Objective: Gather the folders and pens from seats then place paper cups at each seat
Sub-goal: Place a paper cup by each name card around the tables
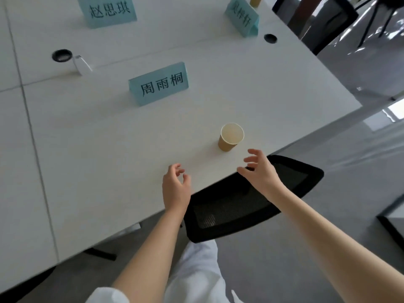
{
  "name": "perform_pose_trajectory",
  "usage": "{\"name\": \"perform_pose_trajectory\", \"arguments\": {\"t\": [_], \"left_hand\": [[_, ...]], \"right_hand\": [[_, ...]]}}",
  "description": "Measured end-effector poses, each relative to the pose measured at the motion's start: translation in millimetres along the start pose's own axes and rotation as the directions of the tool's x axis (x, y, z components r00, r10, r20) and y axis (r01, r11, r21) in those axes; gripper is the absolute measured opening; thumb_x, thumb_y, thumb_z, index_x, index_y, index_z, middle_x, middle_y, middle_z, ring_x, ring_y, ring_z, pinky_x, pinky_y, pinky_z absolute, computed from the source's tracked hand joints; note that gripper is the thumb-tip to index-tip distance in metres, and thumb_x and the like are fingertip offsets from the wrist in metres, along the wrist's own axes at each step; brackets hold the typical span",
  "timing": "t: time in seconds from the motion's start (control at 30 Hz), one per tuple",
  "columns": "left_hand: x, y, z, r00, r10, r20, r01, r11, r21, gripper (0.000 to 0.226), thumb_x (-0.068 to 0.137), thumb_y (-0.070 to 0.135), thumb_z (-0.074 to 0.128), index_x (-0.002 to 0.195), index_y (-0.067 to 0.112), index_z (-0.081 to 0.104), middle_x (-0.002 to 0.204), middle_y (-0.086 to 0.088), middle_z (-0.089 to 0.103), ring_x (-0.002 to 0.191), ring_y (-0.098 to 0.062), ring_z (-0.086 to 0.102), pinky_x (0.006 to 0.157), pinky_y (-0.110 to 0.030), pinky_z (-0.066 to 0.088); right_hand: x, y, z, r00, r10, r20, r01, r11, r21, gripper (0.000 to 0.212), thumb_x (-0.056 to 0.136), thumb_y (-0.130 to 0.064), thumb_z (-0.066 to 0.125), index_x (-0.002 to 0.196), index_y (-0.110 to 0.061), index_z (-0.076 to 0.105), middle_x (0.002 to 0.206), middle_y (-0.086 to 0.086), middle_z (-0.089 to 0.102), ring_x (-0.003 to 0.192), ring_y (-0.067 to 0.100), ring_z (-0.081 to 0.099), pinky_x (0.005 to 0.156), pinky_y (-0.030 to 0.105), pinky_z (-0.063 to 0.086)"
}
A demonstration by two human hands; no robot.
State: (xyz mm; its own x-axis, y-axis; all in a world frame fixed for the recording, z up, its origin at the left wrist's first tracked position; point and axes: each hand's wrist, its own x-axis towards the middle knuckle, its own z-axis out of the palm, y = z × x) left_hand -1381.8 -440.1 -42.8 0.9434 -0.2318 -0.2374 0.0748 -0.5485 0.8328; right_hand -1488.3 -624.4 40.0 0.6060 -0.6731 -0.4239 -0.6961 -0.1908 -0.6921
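One paper cup (231,137) is standing upright on the white desk (109,138), close to the near edge and toward the right end. It is tan on the outside and pale inside, and its mouth is facing up.

Two bare hands are hanging over the near edge of the desk. The left hand (176,189) is hovering just over the desk top, to the left of the cup and apart from it. Its fingers are loosely curled and holding nothing. The right hand (261,171) is sitting just below and to the right of the cup, near it but not touching it. Its fingers are spread and bent a little, and it is holding nothing too.

A blue name card (159,83) is standing farther back on the desk, behind the cup. Two more blue name cards (107,10) are standing near the far edge. A second tan cup (255,1) is peeking in at the far edge, mostly cut off.

A black mesh chair (240,204) is sitting tucked under the near edge, right below the hands.
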Motion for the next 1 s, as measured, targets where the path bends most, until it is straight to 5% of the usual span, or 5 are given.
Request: {"name": "perform_pose_trajectory", "arguments": {"t": [0.17, 0.33, 0.57, 0.73, 1.0], "left_hand": [[34, 31, 49, 1.0, 0.023, -0.001, -0.022, 0.995, 0.099, 0.037, 0.088, 0.01, 0.059, 0.124, 0.01, 0.054, 0.116, -0.003, 0.062, 0.114, -0.02, 0.049, 0.088, -0.018, 0.031], [64, 37, 80, 0.998, 0.059, 0.006, -0.058, 0.949, 0.309, 0.05, 0.082, 0.015, 0.063, 0.13, 0.004, 0.054, 0.135, -0.014, 0.054, 0.134, -0.036, 0.038, 0.114, -0.045, 0.026], [73, 37, 110, 0.984, -0.121, 0.131, 0.019, 0.803, 0.596, 0.074, 0.097, 0.046, 0.043, 0.156, 0.029, 0.002, 0.163, 0.003, -0.015, 0.148, -0.029, -0.021, 0.116, -0.054, -0.009], [71, 33, 113, 0.987, -0.126, 0.098, 0.036, 0.771, 0.636, 0.072, 0.098, 0.05, 0.039, 0.155, 0.031, -0.001, 0.163, 0.004, -0.015, 0.148, -0.028, -0.021, 0.117, -0.053, -0.008], [77, 44, 124, 0.99, -0.124, -0.066, 0.136, 0.73, 0.67, 0.066, 0.093, 0.04, 0.052, 0.152, 0.025, 0.026, 0.164, 0.001, 0.011, 0.15, -0.031, 0.001, 0.118, -0.054, 0.004]], "right_hand": [[82, -4, -44, 0.995, -0.047, 0.082, 0.059, 0.988, -0.14, 0.076, 0.077, -0.028, 0.076, 0.139, -0.024, 0.032, 0.123, -0.002, 0.052, 0.116, 0.017, 0.049, 0.1, 0.038, 0.044], [126, -2, -38, 0.962, -0.112, 0.251, 0.163, 0.968, -0.191, 0.092, 0.072, -0.028, 0.081, 0.143, -0.026, 0.024, 0.132, 0.002, 0.045, 0.124, 0.018, 0.044, 0.105, 0.039, 0.038], [156, 9, -18, 0.833, -0.285, 0.475, 0.412, 0.892, -0.187, 0.108, 0.067, -0.023, 0.083, 0.146, -0.036, 0.012, 0.142, 0.002, 0.033, 0.131, 0.024, 0.037, 0.107, 0.042, 0.034], [160, 8, -19, 0.824, -0.376, 0.424, 0.434, 0.9, -0.044, 0.077, 0.069, -0.017, 0.08, 0.133, -0.022, 0.036, 0.128, -0.003, 0.046, 0.114, 0.015, 0.046, 0.1, 0.041, 0.044], [186, -5, -40, 0.849, -0.401, 0.344, 0.385, 0.915, 0.118, 0.068, 0.069, -0.021, 0.081, 0.12, -0.032, 0.038, 0.111, -0.022, 0.05, 0.109, 0.016, 0.054, 0.093, 0.044, 0.05]]}}
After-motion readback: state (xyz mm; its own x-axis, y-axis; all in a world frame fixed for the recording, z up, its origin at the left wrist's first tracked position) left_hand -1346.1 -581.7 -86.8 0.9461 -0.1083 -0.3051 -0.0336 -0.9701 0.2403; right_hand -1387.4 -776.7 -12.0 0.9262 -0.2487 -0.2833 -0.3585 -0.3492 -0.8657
